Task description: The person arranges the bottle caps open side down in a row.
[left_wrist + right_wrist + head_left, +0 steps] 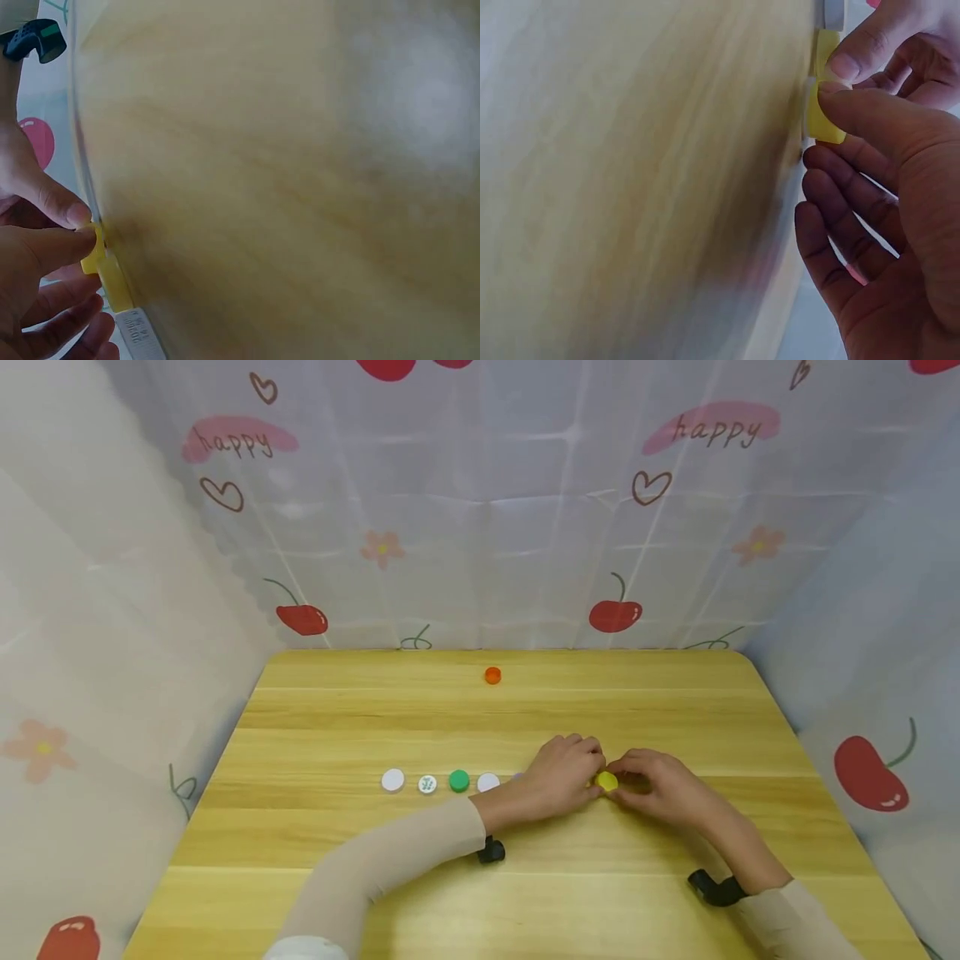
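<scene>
In the head view, both hands meet over a yellow bottle cap [607,782] at the right end of a row of caps. My left hand [562,775] reaches it from the left, thumb and fingertips pinching its side. From the right, my right hand [663,785] pinches it between thumb and index finger. Right under the thumbs, the right wrist view has this yellow cap [826,118] on edge, with the other fingers loosely spread. Close beside it in the left wrist view is a second yellow cap [115,285], then a white cap [141,334] with printed marks.
Leftward along the row are a white cap [488,782], a green cap [459,781], a patterned white cap [427,785] and another white cap [393,780]. A purple one is mostly behind the left hand. An orange cap [492,676] lies near the wooden table's [360,693] back edge.
</scene>
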`<state>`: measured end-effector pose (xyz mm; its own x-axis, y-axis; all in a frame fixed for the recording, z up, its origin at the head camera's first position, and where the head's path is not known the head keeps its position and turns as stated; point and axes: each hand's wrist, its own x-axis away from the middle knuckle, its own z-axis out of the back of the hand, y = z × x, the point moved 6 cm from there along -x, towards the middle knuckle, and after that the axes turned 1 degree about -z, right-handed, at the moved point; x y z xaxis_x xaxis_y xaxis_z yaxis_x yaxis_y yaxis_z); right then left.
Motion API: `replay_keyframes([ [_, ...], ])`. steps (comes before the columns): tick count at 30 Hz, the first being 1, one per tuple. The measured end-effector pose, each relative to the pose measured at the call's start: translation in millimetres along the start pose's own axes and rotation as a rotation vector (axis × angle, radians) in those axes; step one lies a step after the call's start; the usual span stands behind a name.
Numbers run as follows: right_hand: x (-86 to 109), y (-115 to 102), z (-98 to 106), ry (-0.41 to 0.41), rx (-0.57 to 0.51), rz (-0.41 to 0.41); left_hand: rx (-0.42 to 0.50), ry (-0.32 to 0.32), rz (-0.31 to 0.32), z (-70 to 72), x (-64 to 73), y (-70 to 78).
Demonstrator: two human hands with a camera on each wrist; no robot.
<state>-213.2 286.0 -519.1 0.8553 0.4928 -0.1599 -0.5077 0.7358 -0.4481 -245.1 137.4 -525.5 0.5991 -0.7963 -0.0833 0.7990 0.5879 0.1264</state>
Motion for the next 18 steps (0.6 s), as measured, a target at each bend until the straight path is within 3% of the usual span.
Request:
replay_keyframes([
  [12, -2.4, 2, -5, -0.036, -0.011, -0.044, 0.015, -0.013, 0.026, -5.9, 0.3, -3.1],
  [18, -4.5, 7, -4, -0.090, -0.144, -0.146, 0.053, -0.020, 0.057, 3.1, 6.7, -11.6],
])
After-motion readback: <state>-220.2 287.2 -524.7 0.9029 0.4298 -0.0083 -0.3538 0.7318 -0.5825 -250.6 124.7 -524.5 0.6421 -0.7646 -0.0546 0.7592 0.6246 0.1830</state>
